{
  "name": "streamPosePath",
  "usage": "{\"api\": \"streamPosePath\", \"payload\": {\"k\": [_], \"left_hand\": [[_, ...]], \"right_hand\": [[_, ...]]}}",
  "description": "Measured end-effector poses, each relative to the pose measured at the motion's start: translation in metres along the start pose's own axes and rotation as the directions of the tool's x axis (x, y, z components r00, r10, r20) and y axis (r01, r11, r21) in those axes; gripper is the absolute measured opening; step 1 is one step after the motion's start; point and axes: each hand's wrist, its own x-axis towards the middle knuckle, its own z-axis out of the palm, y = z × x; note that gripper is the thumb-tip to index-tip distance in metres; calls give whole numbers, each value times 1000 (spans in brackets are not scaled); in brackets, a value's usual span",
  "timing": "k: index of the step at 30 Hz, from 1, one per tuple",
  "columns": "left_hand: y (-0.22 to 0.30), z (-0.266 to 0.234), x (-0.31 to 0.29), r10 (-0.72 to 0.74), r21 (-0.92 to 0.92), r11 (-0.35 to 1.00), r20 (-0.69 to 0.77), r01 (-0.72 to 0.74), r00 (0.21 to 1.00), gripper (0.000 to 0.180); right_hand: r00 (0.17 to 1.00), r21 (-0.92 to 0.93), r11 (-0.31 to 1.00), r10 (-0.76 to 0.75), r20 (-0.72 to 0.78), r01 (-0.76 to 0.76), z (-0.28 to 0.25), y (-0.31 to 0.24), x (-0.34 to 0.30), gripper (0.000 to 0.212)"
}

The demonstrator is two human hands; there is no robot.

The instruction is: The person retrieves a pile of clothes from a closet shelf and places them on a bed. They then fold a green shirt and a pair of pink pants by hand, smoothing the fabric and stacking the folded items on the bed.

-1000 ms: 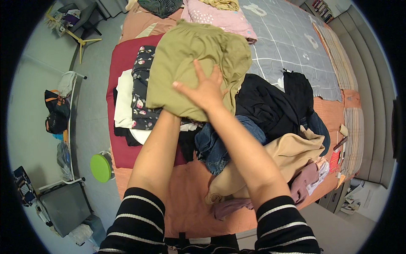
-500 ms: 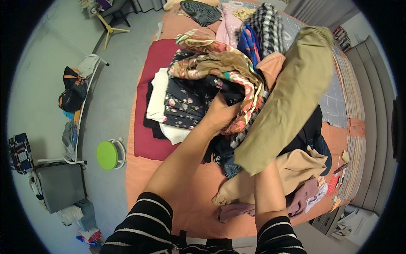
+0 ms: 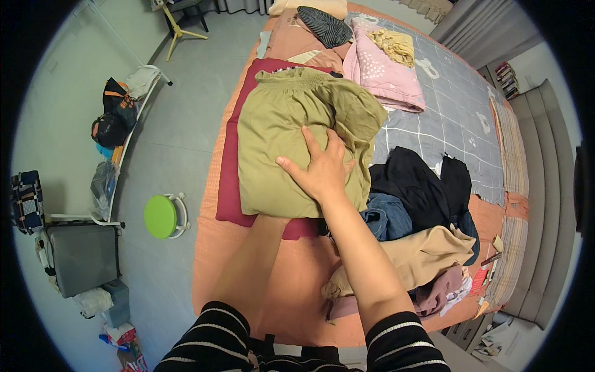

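An olive-green garment (image 3: 279, 130) with a gathered, elastic-looking waist edge lies spread over a pile, covering nearly all of it. My right hand (image 3: 325, 164) rests on top of it, fingers apart and palm down. My left hand (image 3: 273, 222) goes beneath the near edge of the garment; only the wrist shows, and its fingers are hidden. Under the pile, a dark red folded cloth (image 3: 230, 186) sticks out on the left and near sides. The garment's right part is bunched in folds.
Jeans (image 3: 387, 217), black clothes (image 3: 415, 186), a beige garment (image 3: 421, 254) and a mauve one (image 3: 437, 294) lie loose on the right. Farther back are a pink folded quilt (image 3: 387, 80), a yellow cloth (image 3: 396, 46) and a dark striped piece (image 3: 324, 26). A green stool (image 3: 160, 217) stands left of the bed.
The olive garment has swung from the right onto the pile, covering the floral clothes and scarf. My right hand has come out from under it onto its top; my left hand has gone under it.
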Motion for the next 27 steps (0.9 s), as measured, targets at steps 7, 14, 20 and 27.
{"api": "streamPosePath", "payload": {"k": [7,14,20,27], "left_hand": [[-2,-12,14,-44,-66,997,-18,43,999,43],[3,-35,25,-69,-85,994,-77,62,995,43],[16,-25,-10,263,404,904,-265,-141,928,31],[72,-57,-11,485,742,669,-402,-33,777,37]], "right_hand": [[996,77,993,-90,16,89,-15,12,-3,77],[975,390,895,-181,-126,216,-44,59,47,70],[961,296,950,169,-219,-100,7,116,58,95],[969,463,854,239,58,-238,-2,106,77,86]]}}
